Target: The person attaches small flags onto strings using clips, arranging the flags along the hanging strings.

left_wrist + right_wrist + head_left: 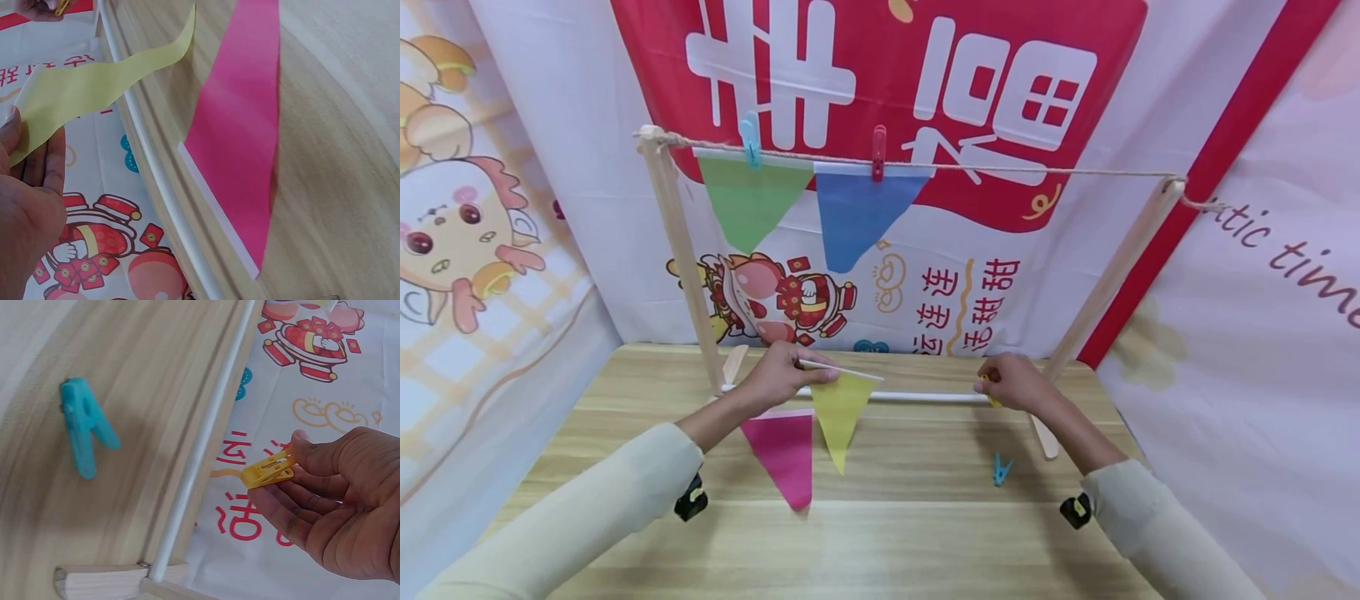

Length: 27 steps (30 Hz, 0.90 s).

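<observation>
My left hand (782, 377) pinches a yellow triangular pennant (842, 408) by its white-edged top, thumb on one face and fingers behind. The pennant's point hangs down over the table. Between the thumb and fingers of my right hand (350, 500) is a yellow clothespin (269, 470). A pink pennant (786, 454) lies on the table below my left hand. On the table near my right hand rests a blue clothespin (84, 425). Above, a green pennant (752, 200) and a blue pennant (865, 212) hang from a string (985, 168), held by a light-blue clothespin (750, 140) and a red clothespin (878, 152).
Two wooden posts, a left post (681, 258) and a right post (1108, 283), carry the string. A white rod (925, 397) runs low between them. Behind the wooden table (910, 542) hangs a printed cloth (1000, 50) in red and white.
</observation>
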Tool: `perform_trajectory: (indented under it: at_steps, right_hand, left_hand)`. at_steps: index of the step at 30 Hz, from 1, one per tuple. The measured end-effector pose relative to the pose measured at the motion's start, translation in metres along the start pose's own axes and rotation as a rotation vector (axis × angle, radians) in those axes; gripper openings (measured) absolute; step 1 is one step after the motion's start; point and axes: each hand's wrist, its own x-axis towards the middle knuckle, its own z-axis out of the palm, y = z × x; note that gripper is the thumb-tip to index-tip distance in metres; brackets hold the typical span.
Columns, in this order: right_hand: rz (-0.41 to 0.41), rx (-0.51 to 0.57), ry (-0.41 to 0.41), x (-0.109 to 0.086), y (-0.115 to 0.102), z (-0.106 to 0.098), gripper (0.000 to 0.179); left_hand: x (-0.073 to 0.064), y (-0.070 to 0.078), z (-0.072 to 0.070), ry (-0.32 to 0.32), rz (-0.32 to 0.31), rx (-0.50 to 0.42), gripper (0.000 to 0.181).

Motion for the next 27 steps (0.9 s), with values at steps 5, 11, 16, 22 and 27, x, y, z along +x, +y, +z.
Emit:
perform_trajectory:
  at_steps: [5, 11, 16, 22, 27]
  right_hand:
    - [-0.003, -0.004, 0.026, 0.002, -0.006, -0.008, 0.03]
    - [0.044, 0.013, 0.014, 0.002, -0.014, -0.019, 0.032]
    - [0.06, 0.012, 0.03, 0.002, -0.019, -0.025, 0.034]
    - [0.053, 0.018, 0.057, 0.002, -0.022, -0.032, 0.031]
    - [0.047, 0.025, 0.075, 0.003, -0.024, -0.038, 0.027]
  left_hand:
    - [0.002, 0.007, 0.002, -0.005, -0.007, -0.005, 0.021]
    - [0.004, 0.015, 0.005, -0.004, 0.01, 0.014, 0.023]
    - [0.009, 0.023, 0.006, -0.011, 0.048, 0.016, 0.023]
    - [0.012, 0.034, 0.009, -0.02, 0.072, -0.016, 0.022]
    - [0.012, 0.041, 0.014, -0.006, 0.08, -0.043, 0.024]
